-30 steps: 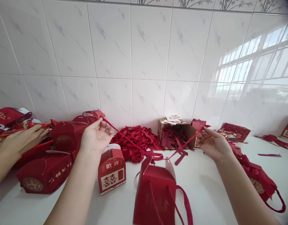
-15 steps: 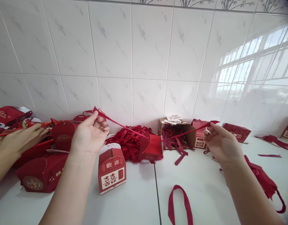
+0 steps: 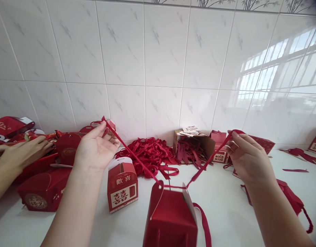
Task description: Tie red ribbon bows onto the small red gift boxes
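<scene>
A red ribbon runs through holes in the two upright flaps of a red gift box at the bottom centre. My left hand pinches one ribbon end between thumb and fingers. My right hand pinches the other end, so the ribbon forms a wide V down to the box. The box's lower part is cut off by the frame edge. Behind the box lies a loose red ribbon, partly hidden. Left of it stands another red and white gift box, upright on the table.
A heap of red ribbons lies against the tiled wall, beside a cardboard box holding more ribbon pieces. Further red boxes crowd the left side, where another person's hand reaches in. A red pouch-like item lies at right.
The gift box on the ribbon has swung down and nearer, from in front of the ribbon heap to the bottom centre. My hands have stayed nearly in place.
</scene>
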{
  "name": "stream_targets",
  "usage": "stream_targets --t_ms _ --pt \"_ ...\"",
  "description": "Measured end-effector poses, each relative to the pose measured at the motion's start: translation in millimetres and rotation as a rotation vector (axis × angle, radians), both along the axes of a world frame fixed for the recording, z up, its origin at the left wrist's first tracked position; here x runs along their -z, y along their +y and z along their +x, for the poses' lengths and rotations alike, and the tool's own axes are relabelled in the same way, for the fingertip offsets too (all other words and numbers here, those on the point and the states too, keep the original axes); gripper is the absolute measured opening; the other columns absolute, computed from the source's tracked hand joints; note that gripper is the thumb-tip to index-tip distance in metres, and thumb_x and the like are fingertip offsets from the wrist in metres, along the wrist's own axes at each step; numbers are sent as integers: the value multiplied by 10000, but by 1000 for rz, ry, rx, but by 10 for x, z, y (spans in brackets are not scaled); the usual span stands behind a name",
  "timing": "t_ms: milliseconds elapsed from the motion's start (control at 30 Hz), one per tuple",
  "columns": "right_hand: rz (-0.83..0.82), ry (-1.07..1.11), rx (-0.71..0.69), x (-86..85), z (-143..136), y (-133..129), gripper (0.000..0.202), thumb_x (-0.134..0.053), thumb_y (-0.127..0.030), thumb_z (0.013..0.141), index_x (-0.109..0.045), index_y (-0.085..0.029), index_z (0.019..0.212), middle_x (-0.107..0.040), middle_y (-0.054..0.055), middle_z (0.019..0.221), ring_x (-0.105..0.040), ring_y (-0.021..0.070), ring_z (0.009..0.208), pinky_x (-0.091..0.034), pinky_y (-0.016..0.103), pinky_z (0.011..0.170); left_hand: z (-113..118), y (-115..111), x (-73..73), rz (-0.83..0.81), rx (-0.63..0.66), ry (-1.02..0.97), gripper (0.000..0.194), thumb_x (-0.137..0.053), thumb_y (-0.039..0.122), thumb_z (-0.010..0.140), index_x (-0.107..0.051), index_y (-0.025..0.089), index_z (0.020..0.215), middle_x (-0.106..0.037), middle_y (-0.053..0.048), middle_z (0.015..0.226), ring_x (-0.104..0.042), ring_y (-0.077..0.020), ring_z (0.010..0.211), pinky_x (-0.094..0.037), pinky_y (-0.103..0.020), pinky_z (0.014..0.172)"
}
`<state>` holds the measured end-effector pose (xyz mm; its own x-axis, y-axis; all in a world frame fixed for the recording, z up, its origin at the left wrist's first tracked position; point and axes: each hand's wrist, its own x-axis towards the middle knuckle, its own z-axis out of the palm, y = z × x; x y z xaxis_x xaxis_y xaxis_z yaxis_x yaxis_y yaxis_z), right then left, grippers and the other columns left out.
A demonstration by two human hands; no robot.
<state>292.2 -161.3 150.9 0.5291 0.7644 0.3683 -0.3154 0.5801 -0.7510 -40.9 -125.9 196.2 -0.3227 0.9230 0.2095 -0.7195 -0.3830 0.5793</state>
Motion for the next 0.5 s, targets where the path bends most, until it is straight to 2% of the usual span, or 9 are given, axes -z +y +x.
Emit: stream_targets --t_ms 200,400,500 --pt "34 -35 -23 -4 10 -19 115 -725 -243 704 -644 -210 628 -581 -1 731 -531 101 664 -442 208 536 -16 -26 -30 35 -23 30 70 -538 95 802 -585 130 763 -541 -38 710 -547 -130 640 -481 -231 533" --pt "49 -55 -5 -44 35 -85 158 -750 -261 663 -616 -208 598 -551 -11 693 -529 117 657 -447 230 539 51 -123 -51 41 58 90 71 -552 113 805 -567 147 746 -568 -46 801 -601 -157 812 -526 -289 730" --pt "52 -39 6 -54 18 -105 153 -773 -259 633 -630 -204 619 -564 -17 701 -544 114 667 -452 232 567 81 -157 -55 55 73 137 74 -564 147 812 -563 147 738 -590 -73 862 -606 -186 875 -512 -268 698"
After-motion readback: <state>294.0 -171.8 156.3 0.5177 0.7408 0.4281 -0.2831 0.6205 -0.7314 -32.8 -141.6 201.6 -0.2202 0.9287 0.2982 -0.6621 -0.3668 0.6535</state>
